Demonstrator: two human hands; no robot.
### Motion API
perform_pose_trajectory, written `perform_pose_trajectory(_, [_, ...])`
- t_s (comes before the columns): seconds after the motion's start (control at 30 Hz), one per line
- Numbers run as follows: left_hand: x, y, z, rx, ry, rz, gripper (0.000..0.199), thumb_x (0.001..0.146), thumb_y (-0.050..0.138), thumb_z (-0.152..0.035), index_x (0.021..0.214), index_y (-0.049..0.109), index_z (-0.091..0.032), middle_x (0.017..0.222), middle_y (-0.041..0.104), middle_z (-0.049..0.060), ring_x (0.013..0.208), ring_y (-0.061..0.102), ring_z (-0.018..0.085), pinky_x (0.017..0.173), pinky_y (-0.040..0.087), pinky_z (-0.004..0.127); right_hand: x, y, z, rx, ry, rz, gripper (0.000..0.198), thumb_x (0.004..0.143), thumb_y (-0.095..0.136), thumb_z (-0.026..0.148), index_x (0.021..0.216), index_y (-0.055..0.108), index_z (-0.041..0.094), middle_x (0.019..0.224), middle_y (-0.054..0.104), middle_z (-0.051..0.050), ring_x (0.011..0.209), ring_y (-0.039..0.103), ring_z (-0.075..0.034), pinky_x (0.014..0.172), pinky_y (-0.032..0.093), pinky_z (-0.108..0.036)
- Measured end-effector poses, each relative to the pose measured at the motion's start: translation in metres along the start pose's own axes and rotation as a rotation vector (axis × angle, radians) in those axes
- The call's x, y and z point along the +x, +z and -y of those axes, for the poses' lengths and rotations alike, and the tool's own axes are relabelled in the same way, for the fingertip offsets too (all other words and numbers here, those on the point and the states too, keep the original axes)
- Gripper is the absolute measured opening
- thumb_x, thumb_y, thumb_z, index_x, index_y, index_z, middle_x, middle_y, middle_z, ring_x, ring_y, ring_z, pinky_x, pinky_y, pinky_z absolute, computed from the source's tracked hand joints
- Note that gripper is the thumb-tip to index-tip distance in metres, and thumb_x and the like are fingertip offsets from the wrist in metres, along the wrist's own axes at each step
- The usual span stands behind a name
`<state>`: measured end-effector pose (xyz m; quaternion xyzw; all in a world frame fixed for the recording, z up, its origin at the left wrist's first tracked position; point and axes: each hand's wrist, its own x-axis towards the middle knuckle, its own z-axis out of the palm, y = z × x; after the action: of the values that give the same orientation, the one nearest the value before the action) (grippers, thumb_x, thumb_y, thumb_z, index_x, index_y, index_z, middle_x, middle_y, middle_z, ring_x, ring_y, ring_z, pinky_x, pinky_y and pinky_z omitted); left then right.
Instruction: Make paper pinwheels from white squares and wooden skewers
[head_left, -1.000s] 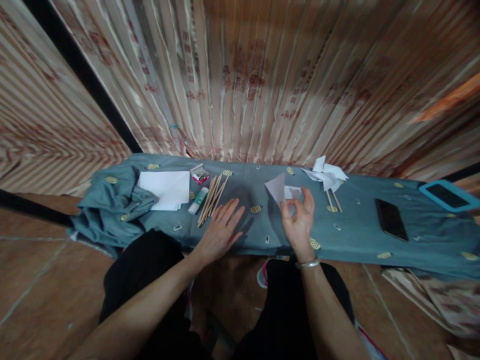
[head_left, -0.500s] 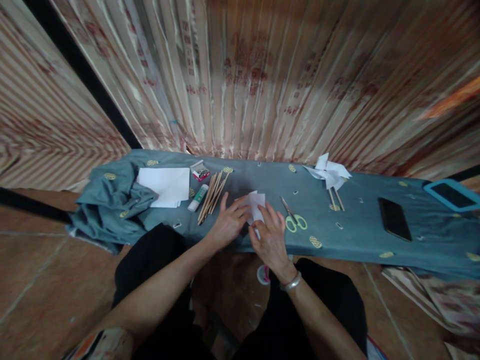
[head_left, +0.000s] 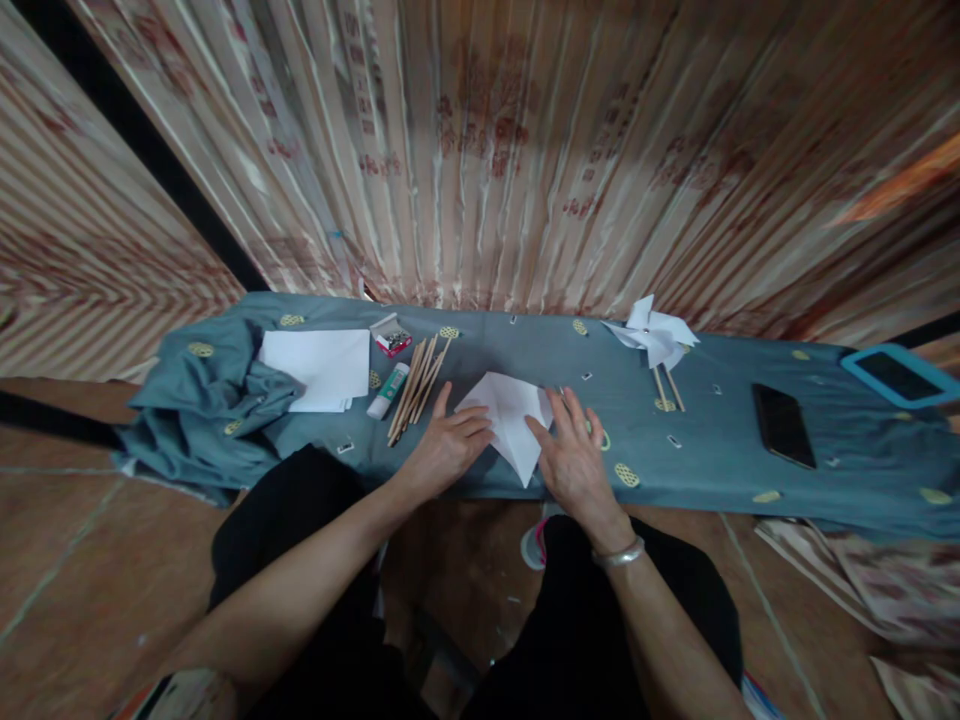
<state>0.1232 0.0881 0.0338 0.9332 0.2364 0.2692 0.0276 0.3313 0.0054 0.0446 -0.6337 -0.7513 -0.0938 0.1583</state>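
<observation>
A white sheet of paper [head_left: 511, 408] with fold creases lies spread on the cloth-covered bench between my hands, one corner pointing toward me. My left hand [head_left: 448, 452] rests its outstretched fingers on the paper's left side, thumb raised apart. On the right edge, my right hand [head_left: 576, 460] touches the paper with spread fingers, and a bangle circles that wrist. Scissors with light green handles [head_left: 607, 437] are mostly hidden behind my right hand. Left of the paper lie several thin wooden sticks [head_left: 420, 385] and a green-and-white glue stick [head_left: 388, 391].
White paper sheets [head_left: 319, 365] and a small open red-and-white box [head_left: 391, 335] sit on the left. Two paper pinwheels [head_left: 655, 333] on sticks lie at the back right. A black phone [head_left: 782, 425] and a blue-framed tablet [head_left: 900, 376] are farther right. A curtain [head_left: 480, 180] hangs behind.
The paper was folded small between my fingers and is now opened out flat. My right hand has moved right, covering most of the scissors; my left hand has shifted slightly left.
</observation>
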Motion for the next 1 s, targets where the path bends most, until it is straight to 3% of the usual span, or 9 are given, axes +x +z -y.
perform_pose_trajectory(0.17, [-0.014, -0.006, -0.001, 0.001, 0.052, -0.029, 0.023, 0.097, 0.046, -0.020, 0.094, 0.068, -0.019, 0.100, 0.074, 0.003, 0.107, 0.065, 0.019, 0.118, 0.008, 0.063, -0.006, 0.008, 0.008, 0.002, -0.156, 0.004, 0.035, 0.089, 0.048, 0.008, 0.120, 0.060, 0.020, 0.147, 0.045, -0.014, 0.145, 0.020, -0.031, 0.111, 0.024, -0.058])
perform_pose_trajectory(0.33, [-0.031, -0.015, 0.002, -0.030, 0.051, 0.010, 0.018, 0.095, 0.048, -0.017, 0.096, 0.067, -0.017, 0.098, 0.074, 0.004, 0.093, 0.069, 0.016, 0.117, 0.025, 0.055, -0.017, 0.016, 0.003, 0.230, -0.195, 0.027, 0.031, 0.091, 0.042, 0.009, 0.109, 0.066, 0.017, 0.130, 0.062, -0.013, 0.131, 0.046, -0.027, 0.106, 0.039, -0.051])
perform_pose_trajectory(0.5, [-0.040, -0.016, 0.006, -0.038, -0.003, 0.019, 0.019, 0.096, 0.046, -0.018, 0.095, 0.065, -0.017, 0.088, 0.073, 0.003, 0.079, 0.069, 0.013, 0.107, 0.042, 0.045, -0.017, 0.009, -0.003, 0.591, -0.003, 0.116, 0.026, 0.095, 0.045, 0.024, 0.107, 0.068, 0.021, 0.113, 0.070, -0.009, 0.110, 0.062, -0.023, 0.098, 0.048, -0.042])
perform_pose_trajectory(0.6, [-0.040, -0.014, 0.008, -0.060, -0.043, -0.021, 0.021, 0.096, 0.045, -0.020, 0.094, 0.065, -0.015, 0.083, 0.072, 0.004, 0.077, 0.068, 0.015, 0.091, 0.053, 0.036, -0.008, 0.004, -0.003, 0.680, 0.152, 0.160, 0.025, 0.094, 0.050, 0.036, 0.096, 0.070, 0.021, 0.098, 0.072, -0.007, 0.095, 0.066, -0.023, 0.088, 0.050, -0.036])
perform_pose_trajectory(0.73, [-0.037, -0.014, 0.010, -0.128, -0.150, -0.007, 0.024, 0.096, 0.044, -0.023, 0.092, 0.066, -0.014, 0.083, 0.072, 0.007, 0.078, 0.067, 0.017, 0.077, 0.054, 0.031, 0.002, 0.006, -0.006, 0.752, 0.285, 0.201, 0.030, 0.091, 0.052, 0.042, 0.083, 0.070, 0.020, 0.080, 0.071, -0.002, 0.076, 0.066, -0.019, 0.074, 0.049, -0.029])
perform_pose_trajectory(0.87, [-0.037, -0.018, 0.009, -0.198, -0.231, 0.072, 0.023, 0.096, 0.046, -0.026, 0.097, 0.067, -0.016, 0.088, 0.072, 0.006, 0.083, 0.067, 0.017, 0.079, 0.052, 0.031, 0.004, 0.017, -0.016, 0.803, 0.209, 0.239, 0.027, 0.083, 0.066, 0.042, 0.101, 0.072, 0.023, 0.109, 0.070, -0.006, 0.103, 0.063, -0.023, 0.092, 0.048, -0.036])
perform_pose_trajectory(1.0, [-0.040, -0.021, 0.008, -0.250, -0.185, 0.197, 0.027, 0.091, 0.057, -0.032, 0.111, 0.065, -0.017, 0.107, 0.070, 0.008, 0.098, 0.062, 0.021, 0.087, 0.049, 0.035, 0.000, 0.022, -0.020, 0.734, 0.084, 0.274, 0.027, 0.083, 0.068, 0.034, 0.109, 0.072, 0.026, 0.129, 0.061, -0.009, 0.119, 0.054, -0.027, 0.101, 0.044, -0.046])
